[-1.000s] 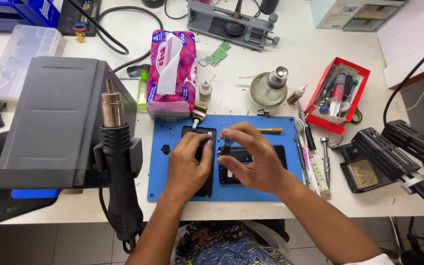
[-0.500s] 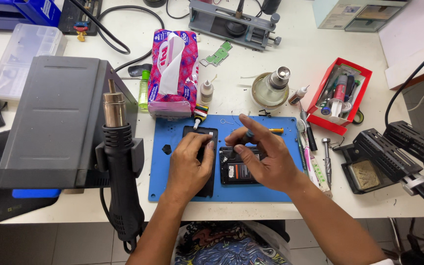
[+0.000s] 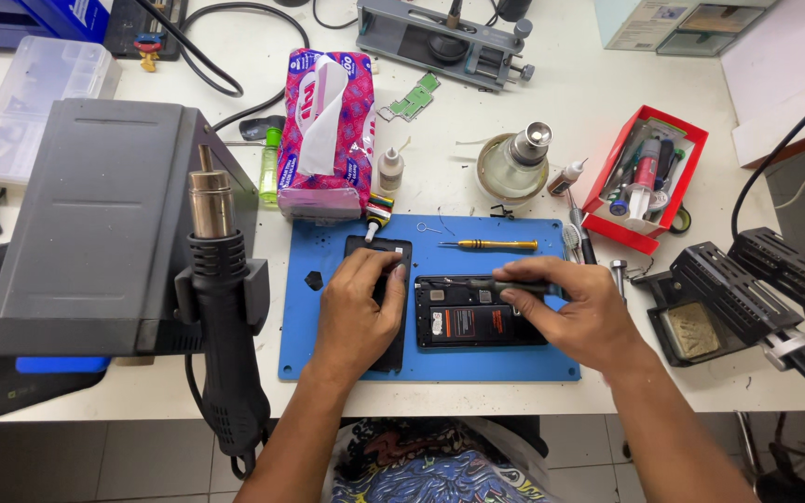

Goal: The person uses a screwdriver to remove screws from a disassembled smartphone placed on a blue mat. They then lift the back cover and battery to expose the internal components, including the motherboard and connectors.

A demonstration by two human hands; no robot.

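two hands on an opened phone, blue mat on white table

left hand (image 3: 358, 307) lies flat over the black rectangular phone panel (image 3: 379, 250), fingers pressed together and curled down on its right edge, seemingly to pin it so it cannot slide; right hand (image 3: 570, 312) rests over the right end of the opened black phone body with exposed battery and boards (image 3: 466, 321), fingers pinching a thin dark rod-like tool (image 3: 463, 282) held level along the body's top edge, tip toward the left; likely a low grip for fine control; both phone parts sit side by side, just apart, on the blue rubber work mat (image 3: 533, 359), which keeps small parts from rolling on the white table (image 3: 747, 391); yellow-handled small screwdriver (image 3: 491, 245) lies on the mat just above the phone body, within reach; black hot-air gun with metal nozzle (image 3: 221, 307) is parked upright in a holder on the grey box-shaped station (image 3: 86, 224), nozzle away from the hands; red open tray of tubes and tools (image 3: 649, 177) is off to the right; pink tissue pack (image 3: 323, 130) stands behind the mat.
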